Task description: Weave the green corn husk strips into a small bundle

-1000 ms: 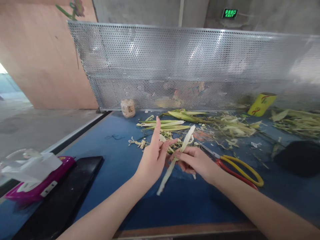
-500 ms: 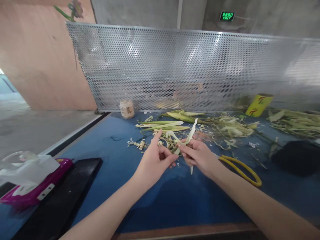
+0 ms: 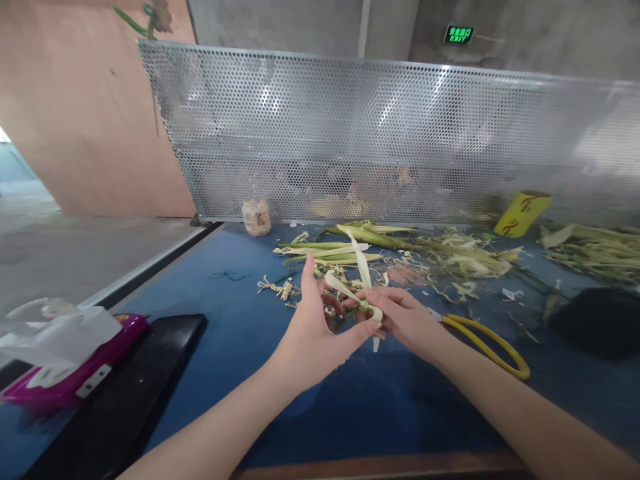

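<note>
Pale corn husk strips (image 3: 361, 263) cross each other between my two hands, above the blue tabletop (image 3: 240, 327). My right hand (image 3: 403, 320) is closed in a pinch on the spot where they cross. The thumb of my left hand (image 3: 320, 330) presses on a curled strip there, while its index finger points up; the other fingertips are partly hidden behind the husk. One strip end stands upright and another hangs below the right fingers. Several greenish husk leaves (image 3: 330, 250) and small bits lie just beyond the hands.
Yellow-handled scissors (image 3: 500, 343) lie beside my right forearm. A dark round object (image 3: 595, 323), husk piles (image 3: 595, 250) and a yellow tube (image 3: 523, 213) are at right. A wrapped jar (image 3: 257, 217) stands before the perforated metal screen (image 3: 320, 120). Left are a black tray (image 3: 150, 373) and a magenta tissue box (image 3: 75, 373).
The upright husk strip has swung leftward, and a strip now curls round at the crossing. My left thumb has moved right onto it, closer to my right fingers.
</note>
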`<state>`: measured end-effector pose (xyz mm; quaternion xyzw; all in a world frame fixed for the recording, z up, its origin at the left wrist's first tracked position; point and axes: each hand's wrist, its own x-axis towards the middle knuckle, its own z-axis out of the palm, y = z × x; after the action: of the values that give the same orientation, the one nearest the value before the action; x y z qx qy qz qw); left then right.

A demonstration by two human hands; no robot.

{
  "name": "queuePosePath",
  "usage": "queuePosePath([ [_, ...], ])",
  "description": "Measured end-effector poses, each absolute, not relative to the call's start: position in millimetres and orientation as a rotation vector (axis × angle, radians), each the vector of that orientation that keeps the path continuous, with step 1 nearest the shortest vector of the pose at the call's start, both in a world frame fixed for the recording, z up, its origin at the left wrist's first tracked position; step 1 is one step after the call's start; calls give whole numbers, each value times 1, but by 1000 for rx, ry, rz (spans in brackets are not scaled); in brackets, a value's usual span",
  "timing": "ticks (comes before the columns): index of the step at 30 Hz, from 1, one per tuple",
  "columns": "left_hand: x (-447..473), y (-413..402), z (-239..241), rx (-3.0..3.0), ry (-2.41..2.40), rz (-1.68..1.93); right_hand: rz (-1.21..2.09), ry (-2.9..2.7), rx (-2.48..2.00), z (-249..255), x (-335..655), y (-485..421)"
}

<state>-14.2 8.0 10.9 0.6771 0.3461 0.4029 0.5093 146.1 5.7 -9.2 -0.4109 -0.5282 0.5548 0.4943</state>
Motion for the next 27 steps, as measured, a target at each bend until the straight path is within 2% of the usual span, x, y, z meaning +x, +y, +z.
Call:
queuePosePath([
  [6,-16,9,4,1654,698,988,1088,-1297,-1001,-6,147,5],
  [14,-11,14,1,1759,879,1089,1144,-1121,-912,-10,144,5],
  [20,-7,9,1,1798,807,1073,1205,-1007,-915,-12,140,7],
  [27,-5,9,6,1713,839,1066,1170,-1092,-912,-5,139,0],
])
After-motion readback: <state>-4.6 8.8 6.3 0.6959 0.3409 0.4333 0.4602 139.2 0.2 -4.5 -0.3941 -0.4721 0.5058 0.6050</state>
